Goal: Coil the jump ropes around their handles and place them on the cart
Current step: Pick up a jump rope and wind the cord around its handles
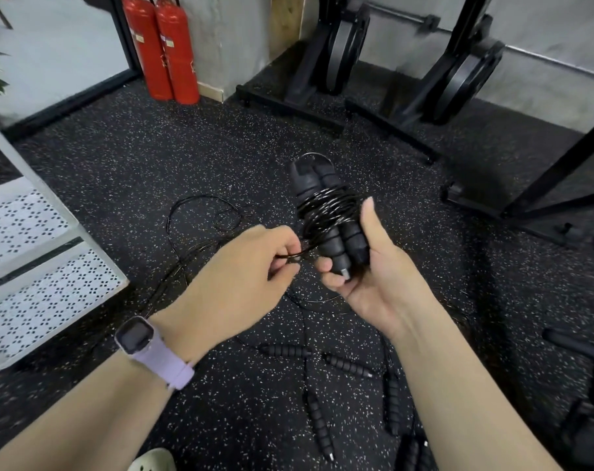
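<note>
My right hand [367,266] grips two black ribbed jump rope handles [336,232] held side by side, pointing up and away. Thin black cord [326,205] is wound in several turns around their middle. My left hand [251,260], with a lilac watch on the wrist, pinches the loose end of that cord just left of the handles. The rest of the cord [200,212] trails in loops on the floor beyond my left hand. Several more black handles [317,423] with tangled cords lie on the floor below my hands. The white perforated cart [33,253] stands at the left.
Two red fire extinguishers [166,49] stand against the back wall. Black weight-plate racks [343,52] and a rack frame [554,185] fill the back and right. A pale shoe tip [152,462] shows at the bottom edge. The floor is black speckled rubber.
</note>
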### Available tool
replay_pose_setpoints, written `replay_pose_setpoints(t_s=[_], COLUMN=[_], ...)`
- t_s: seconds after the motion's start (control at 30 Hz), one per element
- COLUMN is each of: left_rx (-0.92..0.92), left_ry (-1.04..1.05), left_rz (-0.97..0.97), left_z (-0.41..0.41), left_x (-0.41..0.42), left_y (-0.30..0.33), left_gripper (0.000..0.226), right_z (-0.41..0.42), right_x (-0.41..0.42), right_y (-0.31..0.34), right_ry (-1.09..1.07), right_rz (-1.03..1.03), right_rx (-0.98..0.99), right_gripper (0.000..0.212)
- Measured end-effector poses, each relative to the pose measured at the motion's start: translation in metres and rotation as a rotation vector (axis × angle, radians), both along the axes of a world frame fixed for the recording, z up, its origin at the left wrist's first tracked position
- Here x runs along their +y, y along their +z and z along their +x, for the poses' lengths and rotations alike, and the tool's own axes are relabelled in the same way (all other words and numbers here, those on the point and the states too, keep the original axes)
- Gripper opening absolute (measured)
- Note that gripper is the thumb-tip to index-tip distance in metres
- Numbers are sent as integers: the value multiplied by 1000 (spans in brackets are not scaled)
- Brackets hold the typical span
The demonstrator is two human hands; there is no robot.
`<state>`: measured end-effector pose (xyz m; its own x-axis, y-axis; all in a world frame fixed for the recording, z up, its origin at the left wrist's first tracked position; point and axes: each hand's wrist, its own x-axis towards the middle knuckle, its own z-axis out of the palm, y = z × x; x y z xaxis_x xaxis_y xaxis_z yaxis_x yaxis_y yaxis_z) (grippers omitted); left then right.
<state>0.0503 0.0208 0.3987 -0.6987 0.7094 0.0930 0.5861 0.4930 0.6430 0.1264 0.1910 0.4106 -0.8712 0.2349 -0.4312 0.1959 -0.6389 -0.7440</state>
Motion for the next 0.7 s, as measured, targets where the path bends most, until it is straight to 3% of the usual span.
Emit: replay_pose_setpoints(t_s=[0.1, 0.33, 0.5, 0.7], left_rx=[318, 553, 599, 479], left_ry=[-53, -194, -224, -278], left_rz=[-13, -105, -81, -64], left_z=[-4, -6, -6, 1], left_x=[-2, -8, -13, -13], left_y=[2, 5, 9, 5], left_gripper=[4, 11, 8, 11], right_z=[-1, -3, -3, -3], right_x=[-4, -11, -9, -9], right_y=[-1, -1, -6, -6], right_ry=[29, 50, 177, 218], right_rz=[27, 57, 31, 103], right_rx=[-32, -147, -241, -347], right_gripper=[67, 57, 56, 31])
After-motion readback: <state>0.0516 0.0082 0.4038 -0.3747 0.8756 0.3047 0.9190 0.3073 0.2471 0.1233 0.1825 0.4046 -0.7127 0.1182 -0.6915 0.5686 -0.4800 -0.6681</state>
